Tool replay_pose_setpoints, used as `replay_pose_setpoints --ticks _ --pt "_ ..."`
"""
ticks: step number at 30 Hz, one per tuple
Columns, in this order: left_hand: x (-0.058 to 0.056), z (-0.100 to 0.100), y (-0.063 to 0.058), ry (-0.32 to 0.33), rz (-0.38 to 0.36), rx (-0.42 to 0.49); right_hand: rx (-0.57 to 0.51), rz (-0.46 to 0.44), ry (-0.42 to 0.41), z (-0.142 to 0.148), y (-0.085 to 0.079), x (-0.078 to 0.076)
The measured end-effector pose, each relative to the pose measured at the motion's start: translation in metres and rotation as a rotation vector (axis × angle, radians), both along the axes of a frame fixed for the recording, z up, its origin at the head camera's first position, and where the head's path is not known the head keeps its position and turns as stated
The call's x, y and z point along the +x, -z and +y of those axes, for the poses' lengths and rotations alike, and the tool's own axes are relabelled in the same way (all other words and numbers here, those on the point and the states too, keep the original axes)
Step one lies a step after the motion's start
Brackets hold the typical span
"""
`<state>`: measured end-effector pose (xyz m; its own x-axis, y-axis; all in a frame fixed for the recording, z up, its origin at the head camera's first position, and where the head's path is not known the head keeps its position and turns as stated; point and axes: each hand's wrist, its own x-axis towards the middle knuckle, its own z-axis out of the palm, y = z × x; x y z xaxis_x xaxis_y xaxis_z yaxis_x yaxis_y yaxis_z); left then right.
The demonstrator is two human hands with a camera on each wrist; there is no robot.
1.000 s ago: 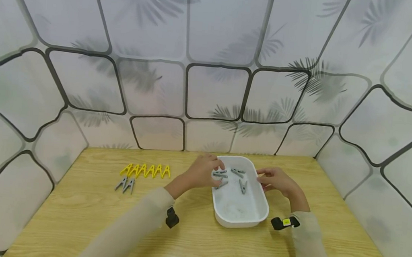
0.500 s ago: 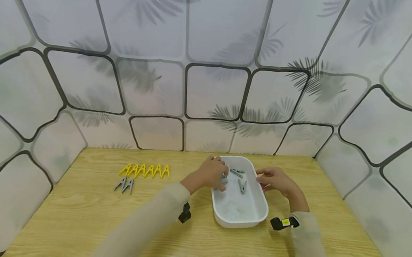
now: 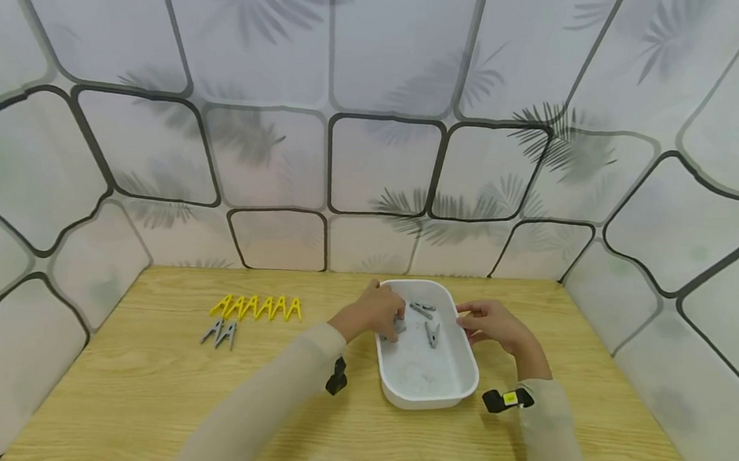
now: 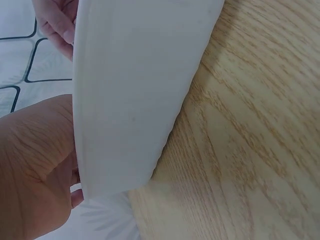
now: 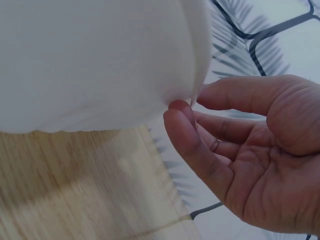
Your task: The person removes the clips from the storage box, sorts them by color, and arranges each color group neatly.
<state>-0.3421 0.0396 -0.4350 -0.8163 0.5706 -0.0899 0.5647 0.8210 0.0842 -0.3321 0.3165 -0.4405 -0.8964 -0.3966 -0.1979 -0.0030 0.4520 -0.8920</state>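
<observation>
A white plastic tub stands on the wooden table. My left hand reaches over its left rim, with thumb and fingers curled about a grey clothespin inside; the hand hides most of it. Two more grey clothespins lie in the tub, one at the back and one nearer the middle. Along the opposite side, my right hand pinches the tub's rim between thumb and fingers. The left wrist view shows the left hand bent over the rim, its fingertips hidden by the tub wall.
Left of the tub, a row of several yellow clothespins lies on the table. Just in front of them are two grey clothespins. A patterned curtain stands behind the table and along both sides.
My left hand has moved right and deeper into the tub, its thumb and fingers drawing together around the clothespin at the left side. The right hand has stayed at the rim.
</observation>
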Motion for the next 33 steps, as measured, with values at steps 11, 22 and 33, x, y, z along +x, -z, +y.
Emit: replay_pose_setpoints --ticks 11,22,33 --pt "-0.008 0.000 0.007 0.043 -0.153 0.101 0.001 -0.004 -0.002 -0.001 0.000 0.000" --pt "-0.008 0.000 0.002 0.088 -0.197 0.100 0.014 -0.007 0.006 0.000 0.002 -0.002" --pt "-0.010 0.004 0.009 0.076 -0.102 0.059 0.008 -0.006 -0.001 0.000 0.001 -0.001"
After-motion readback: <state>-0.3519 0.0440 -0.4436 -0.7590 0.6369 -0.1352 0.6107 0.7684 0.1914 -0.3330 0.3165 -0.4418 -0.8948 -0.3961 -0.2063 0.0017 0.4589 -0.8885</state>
